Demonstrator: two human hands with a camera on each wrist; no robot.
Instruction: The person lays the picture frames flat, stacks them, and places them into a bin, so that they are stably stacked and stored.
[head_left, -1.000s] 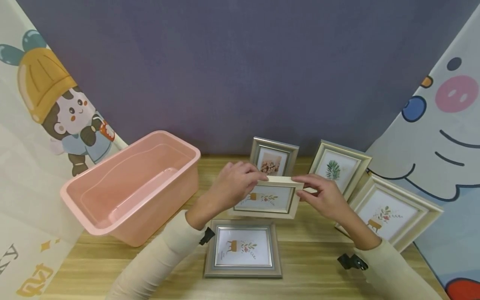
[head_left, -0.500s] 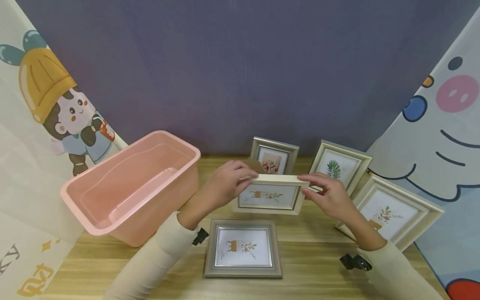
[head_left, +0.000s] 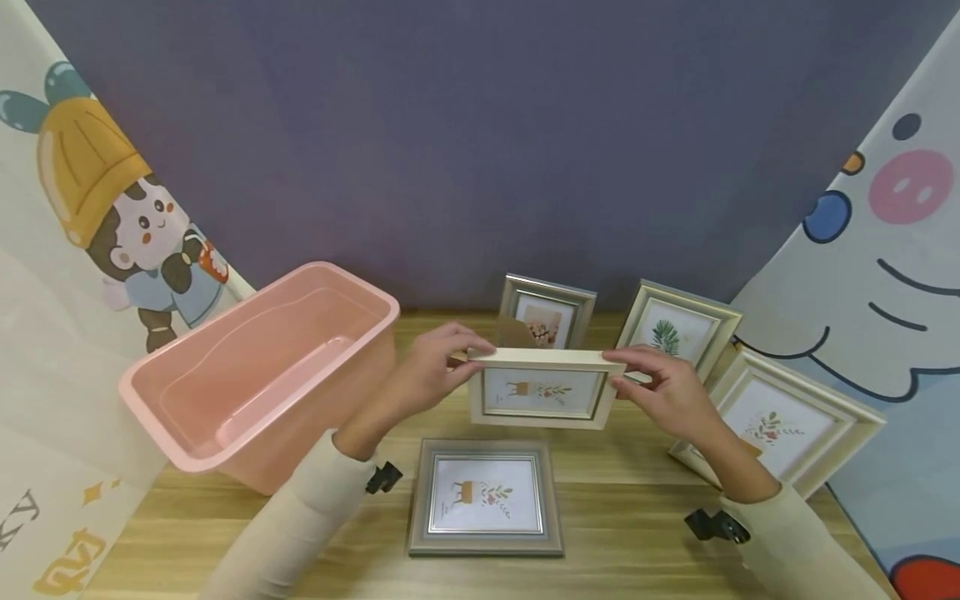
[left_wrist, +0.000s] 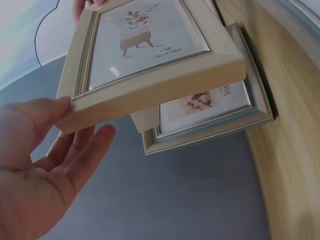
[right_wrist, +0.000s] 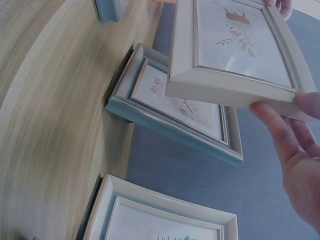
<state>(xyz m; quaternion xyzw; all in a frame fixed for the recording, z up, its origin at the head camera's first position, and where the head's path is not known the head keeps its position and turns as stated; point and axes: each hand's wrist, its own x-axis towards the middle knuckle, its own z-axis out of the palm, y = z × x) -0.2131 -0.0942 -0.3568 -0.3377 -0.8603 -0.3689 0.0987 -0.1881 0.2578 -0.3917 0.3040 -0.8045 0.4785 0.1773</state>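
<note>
A cream picture frame (head_left: 551,357) with a printed plant picture stands upright on its long side, picture facing me. My left hand (head_left: 431,367) pinches its upper left corner, thumb in front and fingers behind in the left wrist view. At the upper right corner, my right hand (head_left: 667,387) grips it between thumb and fingers. A brown backing flap (left_wrist: 146,119) sticks out behind it. Whether its lower edge touches the table I cannot tell. Closer to me lies a grey-brown picture frame (head_left: 487,543), face up.
A pink plastic bin (head_left: 352,387) stands at the left. Behind the held frame is a small silver frame (head_left: 512,296). To the right stand a gold-edged frame (head_left: 723,329) and a larger cream frame (head_left: 847,417), all on the wooden table (head_left: 622,533).
My left hand has slid left along the top edge to the corner. The cream frame has shifted slightly right and stands straighter, with my right hand moving along with it.
</note>
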